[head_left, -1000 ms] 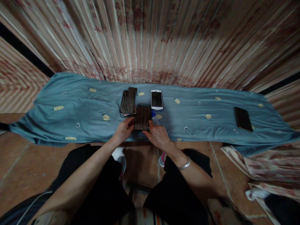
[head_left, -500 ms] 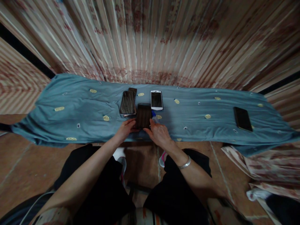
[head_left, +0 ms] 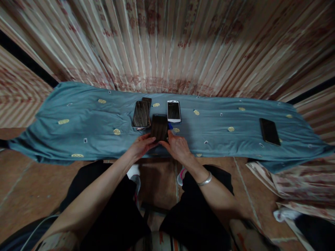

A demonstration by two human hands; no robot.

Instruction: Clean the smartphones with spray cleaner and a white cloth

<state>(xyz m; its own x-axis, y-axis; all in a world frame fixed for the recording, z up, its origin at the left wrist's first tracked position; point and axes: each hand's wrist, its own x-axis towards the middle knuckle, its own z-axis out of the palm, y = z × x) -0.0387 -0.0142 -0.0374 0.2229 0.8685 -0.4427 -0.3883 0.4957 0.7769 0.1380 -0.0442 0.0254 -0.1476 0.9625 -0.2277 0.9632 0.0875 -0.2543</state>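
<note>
A dark-screened phone is held between my two hands over the middle of the cloth. My left hand grips its lower left corner, thumb on top and fingers underneath. At the lower right edge, my right hand closes on the same phone. A small blue-tipped thing sticks out by the right fingers, its kind too hidden to tell and whether the hand holds it unclear. Just left of the held phone lies a stack of dark phones. Behind it rests a white phone, screen up.
Another dark phone lies far right on the blue cloth covering the long, narrow table. Patterned curtains hang close along the back. My knees are below the front edge, above a tiled floor.
The held phone's near edge looks slightly raised, and my left thumb now rests farther over its corner. The other phones stay where they were; the whole view has shifted slightly.
</note>
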